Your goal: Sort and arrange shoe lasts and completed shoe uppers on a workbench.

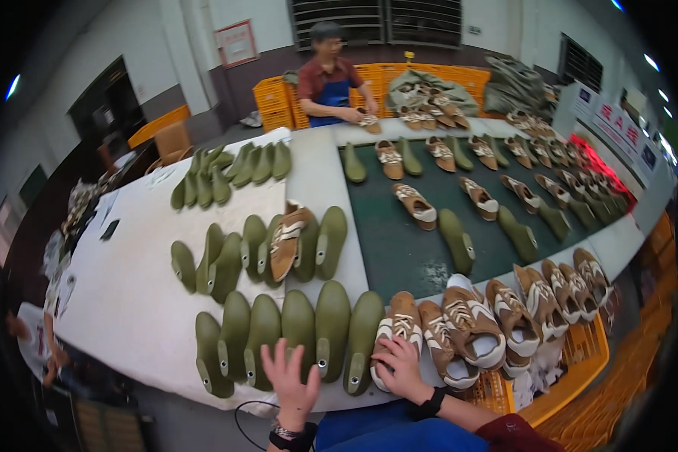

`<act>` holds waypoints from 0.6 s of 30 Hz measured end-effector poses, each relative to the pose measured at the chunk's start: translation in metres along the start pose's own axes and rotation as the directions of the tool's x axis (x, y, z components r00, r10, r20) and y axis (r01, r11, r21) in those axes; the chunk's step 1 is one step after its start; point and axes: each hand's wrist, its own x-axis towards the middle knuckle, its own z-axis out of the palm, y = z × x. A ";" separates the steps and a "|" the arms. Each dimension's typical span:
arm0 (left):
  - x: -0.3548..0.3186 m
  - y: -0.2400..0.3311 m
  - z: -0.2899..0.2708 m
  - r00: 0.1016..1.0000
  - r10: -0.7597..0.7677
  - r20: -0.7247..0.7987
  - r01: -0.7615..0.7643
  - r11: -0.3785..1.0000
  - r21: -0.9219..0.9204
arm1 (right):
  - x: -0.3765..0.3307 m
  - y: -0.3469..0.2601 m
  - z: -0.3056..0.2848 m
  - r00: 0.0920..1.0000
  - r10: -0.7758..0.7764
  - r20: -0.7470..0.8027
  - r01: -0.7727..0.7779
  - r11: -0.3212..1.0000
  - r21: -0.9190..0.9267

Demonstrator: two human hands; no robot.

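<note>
Wears blue apron (384,435) at near edge of counter (320,173); extends left grip (290,382), spread wide and empty, over green lasts (297,324); cannot confirm contact there; rests right grip (404,371), fingers bent, on tan shoe (399,322) standing at that edge between a last (367,324) and another shoe (435,331); cannot tell whether firmly held; judged to be at handling this shoe; to lift it, would need to close right fingers round both sides.
</note>
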 end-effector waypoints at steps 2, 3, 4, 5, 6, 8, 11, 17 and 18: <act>0.006 -0.007 0.002 0.995 -0.073 0.063 0.065 0.990 0.122 | -0.004 -0.001 -0.004 0.999 0.023 -0.033 -0.022 1.000 0.012; 0.002 -0.014 0.011 0.989 -0.090 0.115 0.068 0.980 0.187 | -0.004 -0.002 -0.007 0.999 0.027 -0.020 -0.027 1.000 0.003; -0.002 -0.020 0.021 0.980 -0.093 0.178 0.046 0.967 0.252 | -0.005 -0.004 -0.009 1.000 0.030 -0.004 -0.030 1.000 -0.003; -0.007 -0.026 0.033 0.974 -0.147 0.172 0.127 0.985 0.121 | -0.008 -0.002 -0.010 0.999 0.042 -0.018 -0.042 0.999 -0.004; -0.007 -0.029 0.039 0.964 -0.202 0.172 0.207 0.978 -0.012 | -0.008 -0.001 -0.010 1.000 0.026 -0.017 -0.026 0.999 -0.022; -0.007 -0.029 0.048 0.967 -0.192 0.166 0.204 0.977 -0.056 | -0.008 -0.002 -0.011 0.999 0.028 -0.026 -0.029 0.999 -0.039; -0.009 -0.038 0.046 0.972 -0.174 0.156 0.186 0.980 -0.070 | 0.004 -0.028 -0.028 0.991 -0.134 0.000 0.132 0.977 -0.168; 0.009 -0.033 0.050 0.976 -0.131 0.173 0.136 0.991 -0.016 | 0.030 -0.067 -0.008 0.920 -0.033 0.391 0.117 0.974 -0.195; 0.008 -0.037 0.054 0.978 -0.142 0.154 0.147 0.989 -0.027 | 0.036 -0.068 0.000 0.892 0.004 0.451 0.103 0.972 -0.213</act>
